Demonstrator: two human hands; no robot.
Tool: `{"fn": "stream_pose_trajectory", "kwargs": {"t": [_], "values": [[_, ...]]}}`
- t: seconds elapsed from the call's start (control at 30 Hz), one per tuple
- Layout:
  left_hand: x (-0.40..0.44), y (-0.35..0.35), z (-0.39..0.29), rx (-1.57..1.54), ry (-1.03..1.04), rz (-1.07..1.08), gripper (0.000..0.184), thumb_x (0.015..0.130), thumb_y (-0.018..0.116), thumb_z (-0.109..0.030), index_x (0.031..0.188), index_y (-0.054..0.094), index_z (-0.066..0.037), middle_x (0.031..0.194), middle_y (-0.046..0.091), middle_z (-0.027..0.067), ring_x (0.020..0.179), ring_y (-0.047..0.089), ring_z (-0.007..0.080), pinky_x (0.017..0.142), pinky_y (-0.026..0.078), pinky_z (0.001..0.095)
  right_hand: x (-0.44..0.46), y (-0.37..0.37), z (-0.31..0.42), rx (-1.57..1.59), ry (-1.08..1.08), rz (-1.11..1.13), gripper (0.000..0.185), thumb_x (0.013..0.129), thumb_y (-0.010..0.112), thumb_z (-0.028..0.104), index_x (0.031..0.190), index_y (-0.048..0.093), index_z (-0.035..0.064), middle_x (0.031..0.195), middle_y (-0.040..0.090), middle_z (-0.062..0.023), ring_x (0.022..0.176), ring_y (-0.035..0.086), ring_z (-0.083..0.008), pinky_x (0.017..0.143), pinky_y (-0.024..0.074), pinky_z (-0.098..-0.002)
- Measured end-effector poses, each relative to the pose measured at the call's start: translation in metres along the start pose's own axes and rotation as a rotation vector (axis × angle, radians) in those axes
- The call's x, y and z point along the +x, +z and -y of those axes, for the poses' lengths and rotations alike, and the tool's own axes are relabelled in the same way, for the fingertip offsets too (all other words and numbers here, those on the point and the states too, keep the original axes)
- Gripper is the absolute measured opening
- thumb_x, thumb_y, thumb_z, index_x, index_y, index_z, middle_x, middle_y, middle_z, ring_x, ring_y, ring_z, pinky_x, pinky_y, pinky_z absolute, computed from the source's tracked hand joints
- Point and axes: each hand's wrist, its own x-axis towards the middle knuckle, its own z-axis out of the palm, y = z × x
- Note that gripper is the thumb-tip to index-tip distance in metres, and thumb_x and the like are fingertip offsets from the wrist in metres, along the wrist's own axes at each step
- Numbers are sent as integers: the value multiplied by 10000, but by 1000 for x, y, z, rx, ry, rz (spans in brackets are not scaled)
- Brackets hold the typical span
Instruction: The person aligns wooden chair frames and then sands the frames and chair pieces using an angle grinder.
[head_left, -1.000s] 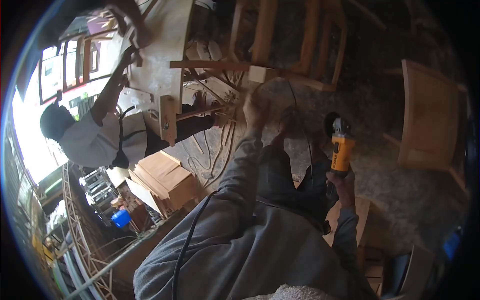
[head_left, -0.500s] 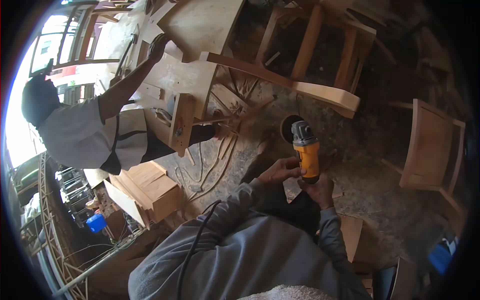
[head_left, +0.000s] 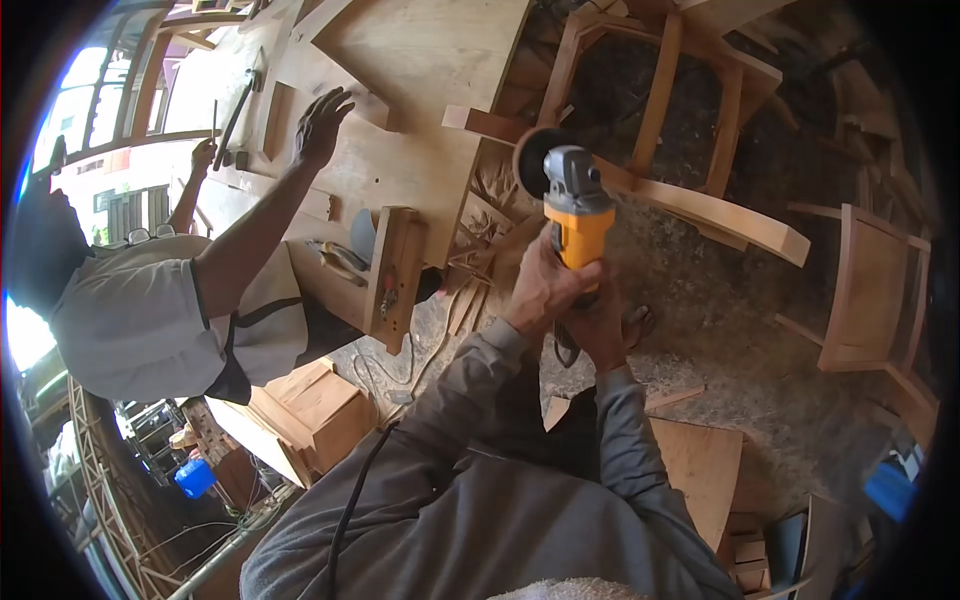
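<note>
A yellow and grey angle grinder (head_left: 582, 225) is held up in front of me, its dark round disc (head_left: 537, 160) at the upper left of its head. My left hand (head_left: 545, 283) wraps round the yellow body from the left. Lower down, my right hand (head_left: 597, 325) grips the rear end of the same tool. Beyond the disc lies a wooden chair frame (head_left: 715, 208) with a pale curved rail. The disc overlaps part of that frame in view; whether they touch I cannot tell.
At the left, a co-worker (head_left: 150, 310) reaches over a wooden workbench (head_left: 420, 60). Stacked wooden panels (head_left: 310, 415) stand below. Another chair frame (head_left: 865, 285) is at the right, a wooden board (head_left: 700, 470) at the lower right. A cord (head_left: 350, 500) crosses my left side.
The grinder has moved up and left from my right side, and my left hand has come from the chair frame onto it. The co-worker's raised hand is now open over the bench.
</note>
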Motion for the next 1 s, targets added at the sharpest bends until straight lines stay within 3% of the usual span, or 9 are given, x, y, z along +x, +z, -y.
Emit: {"fn": "stream_pose_trajectory", "kwargs": {"t": [0.17,0.37,0.57,0.67,1.0], "values": [[19,-29,-3,-20,59,7,378,798,803,-136,1111,633,-9,991,715,30,895,672,106,804,556,295,28,26,1,8,-71,-32,649,684,942,264,1185,612,15,1105,731,-169,1018,737,-266,860,570,-388],[34,-52,14,-5,3,20,405,792,823,-188,1110,644,-13,979,717,31,886,673,107,802,558,300,39,40,0,34,9,56,727,695,945,267,1267,564,31,1161,714,-176,1069,724,-286,873,573,-403],[31,-53,7,-17,48,9,360,815,816,-214,1084,712,2,968,733,29,875,687,101,810,562,282,39,39,12,-4,26,78,737,714,932,245,1303,549,22,1160,713,-176,1077,723,-283,885,568,-402],[34,-55,6,21,-5,7,438,776,855,-242,1099,662,-19,979,718,26,870,668,107,791,554,302,40,40,10,-4,37,78,733,716,929,246,1300,550,18,1151,716,-177,1077,723,-278,891,565,-398],[42,-37,33,-74,-1,32,381,773,859,-206,1054,670,-32,943,716,15,844,672,106,791,552,298,40,27,-16,18,105,48,733,708,929,229,1304,566,6,1148,719,-156,1063,720,-244,897,564,-385]]}}
